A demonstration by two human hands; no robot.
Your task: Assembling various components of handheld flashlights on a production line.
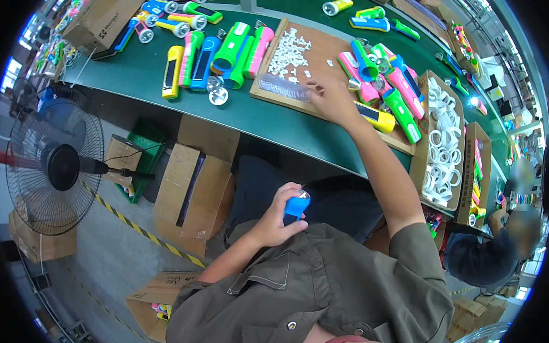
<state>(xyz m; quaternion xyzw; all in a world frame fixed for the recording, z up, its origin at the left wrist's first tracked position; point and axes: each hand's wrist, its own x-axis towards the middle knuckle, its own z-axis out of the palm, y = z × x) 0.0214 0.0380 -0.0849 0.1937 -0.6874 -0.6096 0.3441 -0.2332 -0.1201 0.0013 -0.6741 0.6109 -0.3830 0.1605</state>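
A black wire-caged floor fan (pixel 52 167) stands left of open brown cardboard cartons (pixel 192 193), while a cardboard box of white plastic rings (pixel 443 144) and scattered bright plastic flashlights (pixel 215 51) occupy the green-topped workbench (pixel 139 76).

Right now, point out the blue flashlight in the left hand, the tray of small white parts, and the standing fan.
blue flashlight (pixel 296 207), head view, on its blue body.
tray of small white parts (pixel 327 51), head view, on bare board.
standing fan (pixel 63 166), head view, on its hub.

bare green bench (pixel 139 76) left of wooden tray (pixel 327 52), torches (pixel 386 85) crowding its right side
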